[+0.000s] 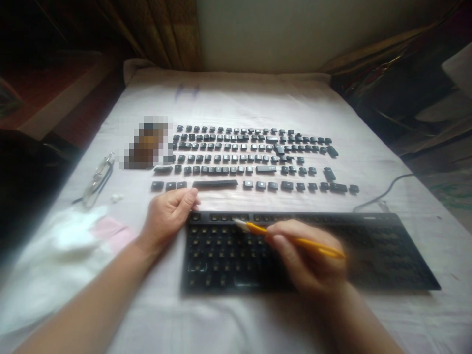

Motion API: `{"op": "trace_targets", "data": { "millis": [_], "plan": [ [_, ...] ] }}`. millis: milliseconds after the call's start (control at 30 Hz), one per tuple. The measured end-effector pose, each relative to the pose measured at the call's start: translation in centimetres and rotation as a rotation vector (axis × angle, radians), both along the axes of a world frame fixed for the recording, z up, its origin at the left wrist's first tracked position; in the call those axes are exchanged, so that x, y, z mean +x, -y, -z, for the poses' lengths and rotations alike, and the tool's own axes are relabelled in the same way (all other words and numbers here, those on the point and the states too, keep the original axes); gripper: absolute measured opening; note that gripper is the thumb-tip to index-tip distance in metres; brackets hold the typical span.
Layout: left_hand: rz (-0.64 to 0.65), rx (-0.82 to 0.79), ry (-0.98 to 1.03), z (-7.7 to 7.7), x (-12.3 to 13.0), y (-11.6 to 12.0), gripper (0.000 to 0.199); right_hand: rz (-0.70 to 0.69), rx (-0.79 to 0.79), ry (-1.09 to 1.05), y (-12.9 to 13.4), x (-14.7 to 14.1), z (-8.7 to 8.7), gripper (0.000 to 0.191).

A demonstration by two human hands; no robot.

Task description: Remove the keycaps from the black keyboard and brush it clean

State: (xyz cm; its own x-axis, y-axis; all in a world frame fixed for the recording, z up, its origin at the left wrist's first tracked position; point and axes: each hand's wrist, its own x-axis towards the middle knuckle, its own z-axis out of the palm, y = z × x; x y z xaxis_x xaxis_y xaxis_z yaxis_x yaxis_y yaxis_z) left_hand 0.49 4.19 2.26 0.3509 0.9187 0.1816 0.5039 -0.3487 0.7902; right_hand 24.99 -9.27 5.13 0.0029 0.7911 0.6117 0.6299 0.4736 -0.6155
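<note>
A black keyboard [273, 275] with its keycaps off lies on the white cloth, rows of bare key mounts showing. My left hand [173, 204] is closed at its upper left corner, thumb on top and the other fingers partly hidden. In my right hand [309, 250] is a thin orange brush [254, 227] with a whitish tip, held like a pen. That tip meets the top row of mounts, left of the middle. Beyond the keyboard, the loose black keycaps [228, 170] are laid out in rows, with the long space bar [216, 184] in the nearest row.
A pair of glasses [99, 174] rests at the left, near a blurred-out rectangular item [145, 145]. White and pink cloth [73, 241] is bunched by my left forearm. The keyboard's cable [383, 191] runs off to the right. A wall [258, 37] stands behind the bed-like surface.
</note>
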Motion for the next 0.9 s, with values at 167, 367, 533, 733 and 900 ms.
{"op": "trace_targets", "data": {
  "millis": [167, 367, 533, 733, 900],
  "plan": [
    [0.003, -0.002, -0.004, -0.05, 0.03, -0.04, 0.034, 0.023, 0.020, -0.034, 0.10, 0.06, -0.18, 0.022],
    [-0.001, 0.002, -0.003, -0.01, 0.11, -0.02, 0.035, 0.035, 0.013, 0.035, 0.09, 0.27, 0.00, 0.021],
    [-0.013, -0.011, -0.017, -0.08, 0.13, 0.04, 0.036, -0.006, -0.034, 0.088, -0.17, 0.17, -0.14, 0.018],
    [-0.006, -0.010, -0.014, -0.13, 0.06, 0.07, 0.036, -0.016, -0.019, 0.118, -0.24, 0.02, -0.08, 0.017],
    [-0.010, -0.007, -0.011, -0.24, 0.13, 0.05, 0.036, -0.048, -0.028, 0.128, -0.30, -0.39, 0.06, 0.017]
  ]
}}
